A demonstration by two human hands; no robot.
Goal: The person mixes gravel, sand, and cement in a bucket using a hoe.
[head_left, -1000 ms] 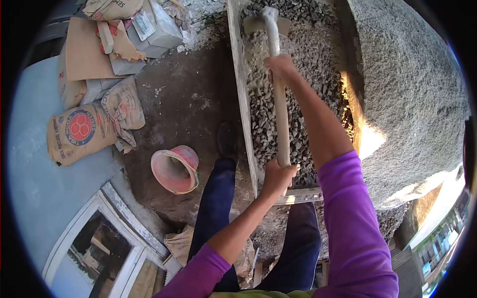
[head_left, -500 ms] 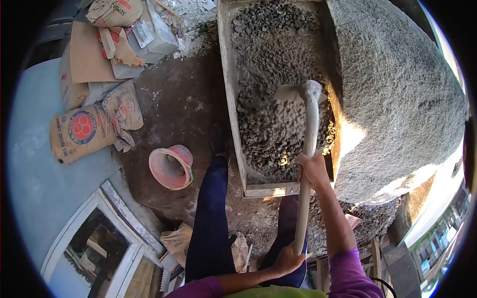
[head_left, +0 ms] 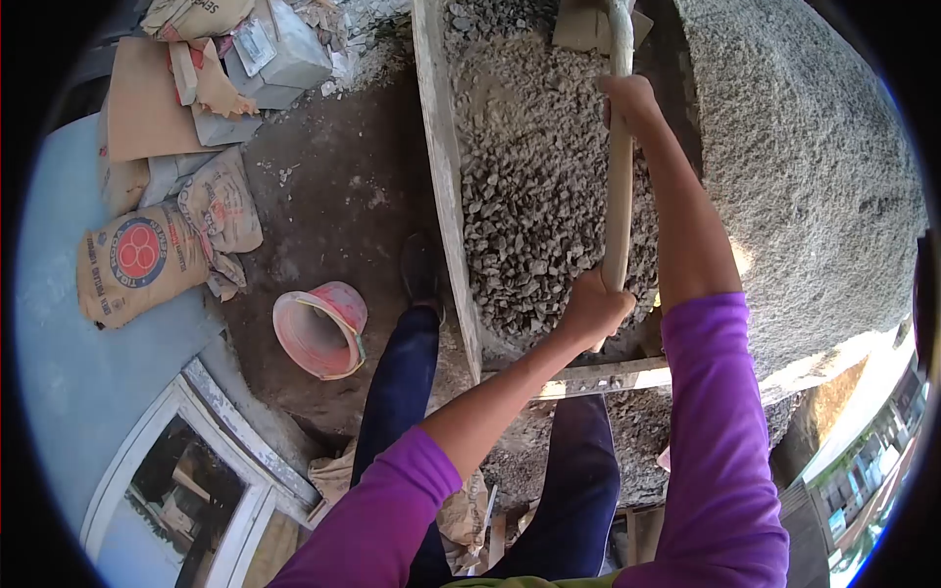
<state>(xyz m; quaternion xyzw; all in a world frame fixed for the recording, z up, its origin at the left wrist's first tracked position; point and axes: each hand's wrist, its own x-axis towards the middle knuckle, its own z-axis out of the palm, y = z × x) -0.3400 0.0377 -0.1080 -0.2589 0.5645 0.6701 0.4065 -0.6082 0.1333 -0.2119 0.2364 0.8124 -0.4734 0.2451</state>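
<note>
Both hands grip the pale wooden handle [head_left: 619,186] of a hoe. My left hand [head_left: 595,309] is closed round its lower end, over the near part of the wooden trough [head_left: 443,167]. Farther up the handle, my right hand [head_left: 632,103] is wrapped round it, near the metal blade [head_left: 580,27]. The blade is at the far end of the trough, partly cut off by the top of the view. Grey gravel [head_left: 520,225] lies in the trough, with a wetter, sandy grey mix [head_left: 500,93] beyond it.
A pink bucket [head_left: 319,331] stands left of the trough, near my foot. Cement bags [head_left: 140,257], cardboard [head_left: 147,108] and grey blocks [head_left: 289,54] lie at the upper left. A big heap of grey sand [head_left: 804,186] rises at the right. A white-framed window [head_left: 181,392] is lower left.
Both hands and the hoe have moved away from my body, toward the trough's far end. The blade has gone from the middle of the trough to the top of the view.
</note>
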